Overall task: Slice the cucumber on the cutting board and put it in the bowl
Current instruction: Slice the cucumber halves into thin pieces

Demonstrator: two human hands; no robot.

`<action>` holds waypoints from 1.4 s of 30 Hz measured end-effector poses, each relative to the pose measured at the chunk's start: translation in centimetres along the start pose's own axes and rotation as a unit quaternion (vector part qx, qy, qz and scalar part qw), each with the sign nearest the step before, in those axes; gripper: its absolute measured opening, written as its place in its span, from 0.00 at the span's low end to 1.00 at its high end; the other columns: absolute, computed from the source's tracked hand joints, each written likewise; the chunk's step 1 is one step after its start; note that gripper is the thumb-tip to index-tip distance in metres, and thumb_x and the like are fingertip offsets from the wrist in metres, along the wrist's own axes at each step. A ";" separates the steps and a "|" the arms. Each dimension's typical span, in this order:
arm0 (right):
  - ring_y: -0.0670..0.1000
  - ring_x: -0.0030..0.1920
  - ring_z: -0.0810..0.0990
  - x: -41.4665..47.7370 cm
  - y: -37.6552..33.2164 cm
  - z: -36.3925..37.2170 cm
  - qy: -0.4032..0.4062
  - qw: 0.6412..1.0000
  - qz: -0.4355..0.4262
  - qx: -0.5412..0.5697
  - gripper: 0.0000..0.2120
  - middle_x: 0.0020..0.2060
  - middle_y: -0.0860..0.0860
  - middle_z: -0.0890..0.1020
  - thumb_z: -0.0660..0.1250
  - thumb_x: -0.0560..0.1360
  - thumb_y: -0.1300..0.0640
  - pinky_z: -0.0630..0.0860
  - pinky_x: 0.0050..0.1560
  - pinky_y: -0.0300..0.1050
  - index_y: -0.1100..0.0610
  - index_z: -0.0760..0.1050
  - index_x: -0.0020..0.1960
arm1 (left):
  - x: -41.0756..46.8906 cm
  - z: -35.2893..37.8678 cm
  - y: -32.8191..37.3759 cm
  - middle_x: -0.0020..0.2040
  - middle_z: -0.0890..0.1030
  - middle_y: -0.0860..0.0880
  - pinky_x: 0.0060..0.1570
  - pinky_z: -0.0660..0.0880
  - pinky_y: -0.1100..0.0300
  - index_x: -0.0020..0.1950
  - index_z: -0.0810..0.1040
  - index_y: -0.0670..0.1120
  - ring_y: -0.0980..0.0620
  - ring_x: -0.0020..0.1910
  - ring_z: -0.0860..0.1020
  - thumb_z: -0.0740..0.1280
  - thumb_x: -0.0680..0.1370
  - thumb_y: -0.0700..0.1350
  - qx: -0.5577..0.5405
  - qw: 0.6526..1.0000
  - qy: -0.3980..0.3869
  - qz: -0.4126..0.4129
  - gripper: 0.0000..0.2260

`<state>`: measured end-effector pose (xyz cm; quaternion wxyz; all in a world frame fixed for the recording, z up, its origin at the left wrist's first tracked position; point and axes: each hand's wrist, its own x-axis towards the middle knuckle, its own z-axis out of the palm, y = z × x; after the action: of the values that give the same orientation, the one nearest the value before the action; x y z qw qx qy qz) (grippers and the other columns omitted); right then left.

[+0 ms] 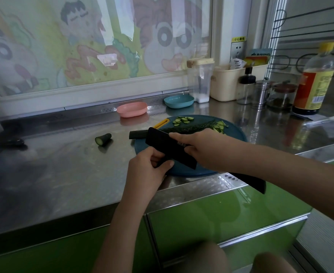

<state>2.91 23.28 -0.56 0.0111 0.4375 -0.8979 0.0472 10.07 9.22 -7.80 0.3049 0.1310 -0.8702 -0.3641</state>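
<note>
Steel table [63,174] holds the cutting board [235,134] with cucumber [189,127] and slices [183,120]; left hand [144,170] and right hand [199,148] both grip a black knife [168,146]

1. One wide-angle view, worn on the head, looks forward and down onto the steel counter [63,174]
2. It faces the painted window [103,46] behind the counter, with the cutting board [235,134] near, low centre of frame

The cucumber [184,127] lies on the cutting board [236,135], bowl [131,109] behind, end piece [103,139] left.
</note>
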 end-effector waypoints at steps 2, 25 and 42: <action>0.46 0.28 0.66 0.0 -0.1 -0.1 -0.003 1.000 -0.001 -0.017 0.26 0.30 0.48 0.68 0.50 0.82 0.58 0.63 0.28 0.38 0.43 0.48 0.76 | 0.0 0.0 0.0 0.38 0.77 0.59 0.38 0.70 0.77 0.46 0.78 0.48 0.65 0.37 0.75 0.74 0.71 0.43 0.000 1.000 -0.001 0.003 0.07; 0.49 0.32 0.72 1.7 1.0 1.3 -0.034 0.999 0.020 -0.024 0.26 0.32 0.49 0.69 0.50 0.83 0.57 0.74 0.38 0.44 0.44 0.46 0.77 | 0.2 -0.4 -0.6 0.42 0.81 0.57 0.40 0.73 0.75 0.49 0.82 0.49 0.63 0.41 0.78 0.76 0.69 0.45 -0.015 0.999 -0.020 -0.028 0.11; 0.47 0.29 0.68 0.4 -0.5 -0.1 -0.004 1.000 -0.005 -0.015 0.26 0.31 0.48 0.69 0.50 0.82 0.58 0.67 0.29 0.41 0.44 0.48 0.77 | -0.3 -0.6 0.0 0.36 0.78 0.60 0.36 0.69 0.78 0.43 0.80 0.49 0.67 0.35 0.76 0.76 0.69 0.44 -0.009 1.000 -0.003 -0.030 0.07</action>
<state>3.06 22.69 -0.39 0.0144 0.4423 -0.8962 0.0315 10.68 9.06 -7.61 0.2920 0.1529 -0.8638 -0.3811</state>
